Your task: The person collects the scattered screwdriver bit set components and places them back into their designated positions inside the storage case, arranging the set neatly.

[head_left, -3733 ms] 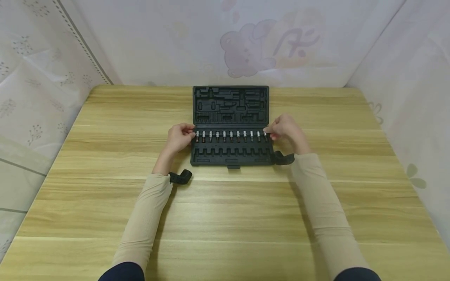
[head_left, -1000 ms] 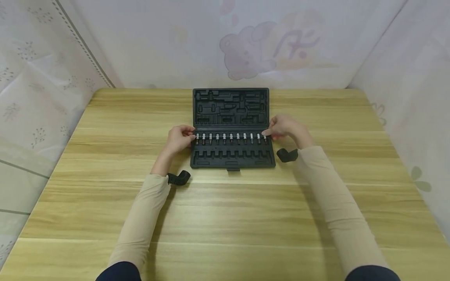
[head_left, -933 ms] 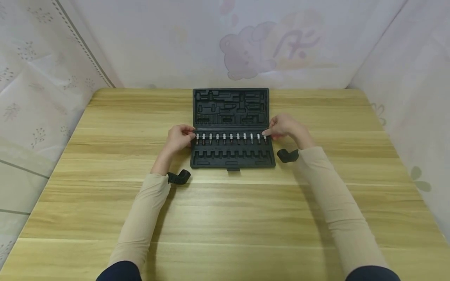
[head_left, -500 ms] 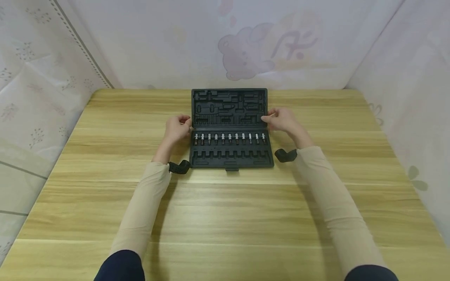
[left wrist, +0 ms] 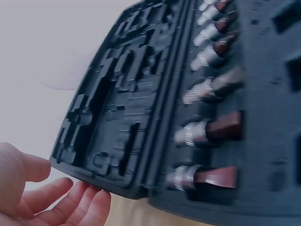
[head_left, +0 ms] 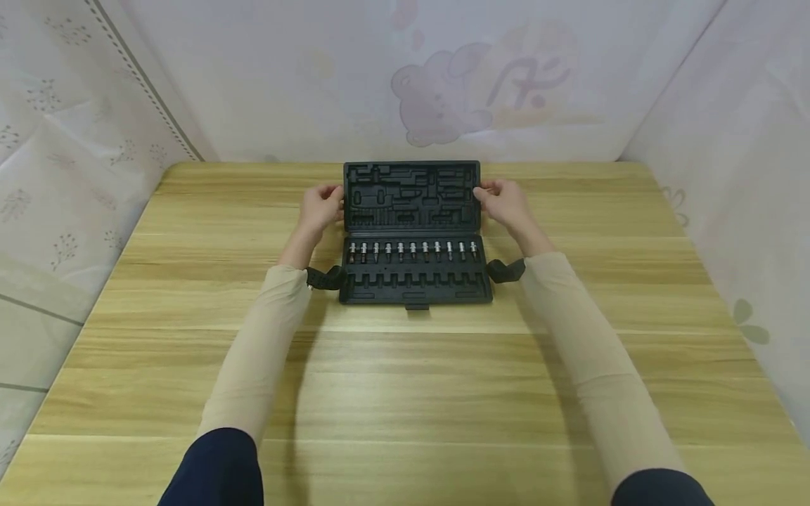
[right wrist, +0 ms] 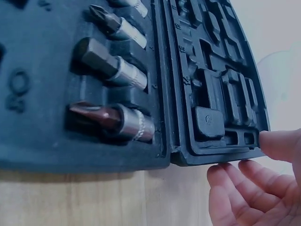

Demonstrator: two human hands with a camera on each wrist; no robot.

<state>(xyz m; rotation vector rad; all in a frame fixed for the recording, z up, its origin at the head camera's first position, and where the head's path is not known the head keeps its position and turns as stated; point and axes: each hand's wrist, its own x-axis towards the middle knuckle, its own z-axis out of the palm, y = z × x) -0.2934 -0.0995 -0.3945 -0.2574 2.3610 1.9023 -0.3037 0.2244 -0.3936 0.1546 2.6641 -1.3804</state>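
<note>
A black plastic tool case lies open in the middle of the wooden table (head_left: 405,379). Its lid (head_left: 411,197) of moulded recesses lies at the far side, and its base (head_left: 414,284) is nearer me. Several silver-and-dark screwdriver bits (head_left: 411,249) stand in a row just before the hinge. My left hand (head_left: 324,202) grips the lid's left edge, and my right hand (head_left: 498,199) grips its right edge. In the left wrist view the left hand (left wrist: 70,183) has its thumb above and its fingers beneath the lid (left wrist: 117,108). In the right wrist view the right hand (right wrist: 244,165) holds the lid (right wrist: 221,94) the same way, beside the bits (right wrist: 113,120).
A latch tab (head_left: 416,306) sticks out of the case's front edge. Black wrist camera mounts (head_left: 325,277) (head_left: 505,270) hang beside the base. Pale printed curtains (head_left: 443,91) close off the table at the back and on both sides. Bare wood lies in front of the case.
Both hands left the ends of the bit row and moved back to the lid's side edges, which they now grip. The case stays where it was.
</note>
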